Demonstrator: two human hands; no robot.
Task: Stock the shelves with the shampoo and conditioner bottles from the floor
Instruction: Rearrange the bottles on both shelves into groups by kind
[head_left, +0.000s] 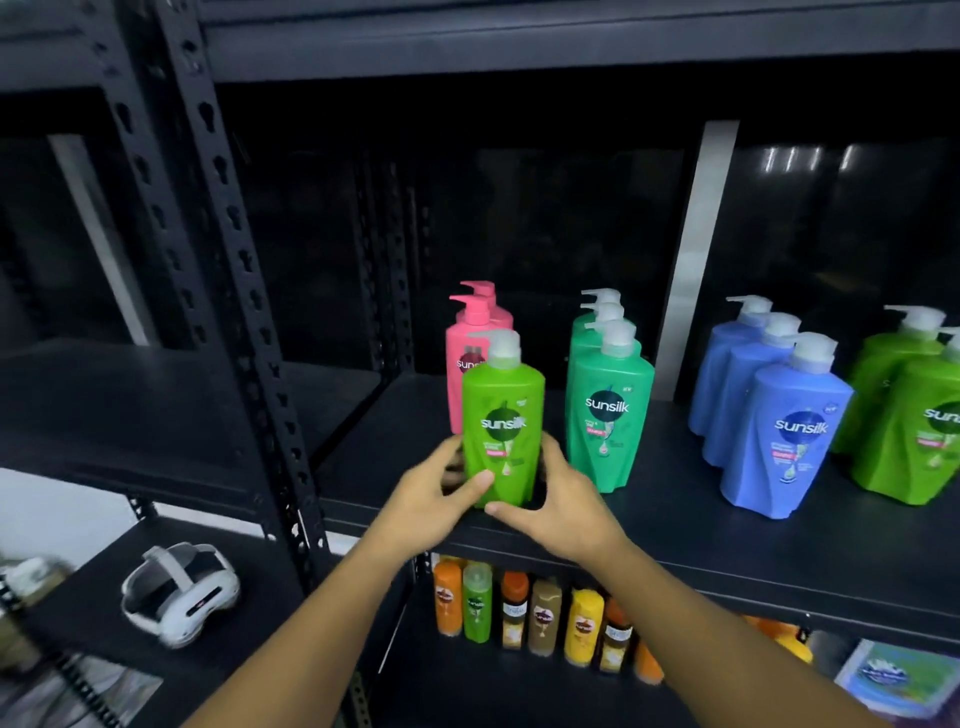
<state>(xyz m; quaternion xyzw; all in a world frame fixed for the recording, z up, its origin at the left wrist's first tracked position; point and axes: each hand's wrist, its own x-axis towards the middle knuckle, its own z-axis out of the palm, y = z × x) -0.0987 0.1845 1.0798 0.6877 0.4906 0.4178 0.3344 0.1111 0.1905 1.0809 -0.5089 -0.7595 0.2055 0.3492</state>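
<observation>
A light green pump bottle (503, 421) stands upright at the front of the black shelf (675, 525), in front of two pink pump bottles (470, 343). My left hand (441, 488) grips its lower left side, thumb across the front. My right hand (556, 493) grips its lower right side, thumb at the base. To the right stand rows of teal green bottles (610, 410), blue bottles (784, 426) and more light green bottles (914, 415).
A perforated black upright (244, 291) borders the shelf on the left. Below it, several small orange, green, brown and yellow bottles (540, 613) stand on a lower shelf. A white headset (179, 592) lies on the neighbouring lower-left shelf. A blue packet (898, 675) sits bottom right.
</observation>
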